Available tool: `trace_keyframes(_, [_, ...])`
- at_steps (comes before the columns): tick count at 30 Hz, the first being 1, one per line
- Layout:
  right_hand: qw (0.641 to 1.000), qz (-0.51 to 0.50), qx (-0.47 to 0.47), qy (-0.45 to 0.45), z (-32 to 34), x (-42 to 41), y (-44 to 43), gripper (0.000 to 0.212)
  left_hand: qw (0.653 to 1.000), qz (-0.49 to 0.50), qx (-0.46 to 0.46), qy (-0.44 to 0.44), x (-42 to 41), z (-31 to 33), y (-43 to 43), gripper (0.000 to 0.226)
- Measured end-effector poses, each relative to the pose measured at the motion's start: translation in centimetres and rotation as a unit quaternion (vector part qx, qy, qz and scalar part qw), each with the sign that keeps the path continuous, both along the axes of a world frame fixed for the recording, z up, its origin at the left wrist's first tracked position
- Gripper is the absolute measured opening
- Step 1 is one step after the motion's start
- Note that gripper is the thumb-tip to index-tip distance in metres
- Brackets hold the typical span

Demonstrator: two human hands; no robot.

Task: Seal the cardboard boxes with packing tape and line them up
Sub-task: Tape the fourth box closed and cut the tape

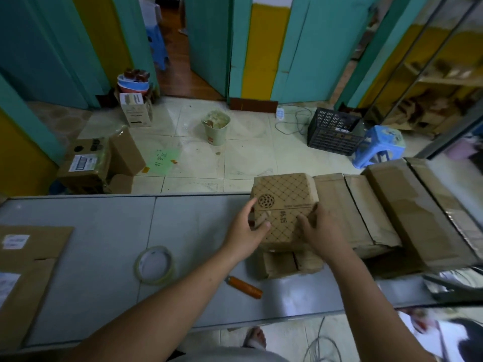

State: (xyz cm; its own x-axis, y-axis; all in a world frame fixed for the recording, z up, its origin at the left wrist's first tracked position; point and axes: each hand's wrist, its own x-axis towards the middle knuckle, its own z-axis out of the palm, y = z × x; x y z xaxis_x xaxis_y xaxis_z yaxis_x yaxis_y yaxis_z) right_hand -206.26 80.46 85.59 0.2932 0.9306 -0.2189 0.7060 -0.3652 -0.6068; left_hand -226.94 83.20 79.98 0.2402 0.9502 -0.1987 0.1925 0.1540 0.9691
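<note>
we find the left hand and right hand, fingers curled round the patterned box at the right of the worktop beside the cartons; we advise pressing flaps flush before taking the tape roll.

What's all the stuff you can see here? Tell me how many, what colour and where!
patterned box: one, brown, table's far edge, held in both hands
plain boxes: several, brown, in a row on the table's right
flat cardboard: some, brown, table's left end
tape roll: one, clear, on the table left of the arms
cutter: one, orange, on the table between the arms
table: one, grey
bin: one, pale green, on the floor
crate: one, black, floor, right
stool: one nearby, blue, right of the crate
floor boxes: a few, brown, floor, left
left hand: holds the box's left side
right hand: holds its right side
</note>
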Motion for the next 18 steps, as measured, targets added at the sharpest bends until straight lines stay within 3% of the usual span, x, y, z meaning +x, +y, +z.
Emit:
trace_keyframes(6, [0.994, 0.010, -0.018, -0.108, -0.9, -1.4, -1.1, 0.052, 0.999, 0.007, 0.038, 0.030, 0.0, -0.9, -1.0, 0.072])
trace_keyframes(14, [0.981, 0.035, -0.004, -0.190, -0.4, -0.3, -0.9, 0.036, 0.997, -0.019, 0.045, 0.052, 0.0, -1.4, -1.5, 0.075])
trace_keyframes(18, [0.982, 0.068, 0.002, -0.178, -0.2, -0.1, -0.4, 0.035, 0.996, -0.054, 0.039, 0.055, 1.0, -1.4, -1.7, 0.075])
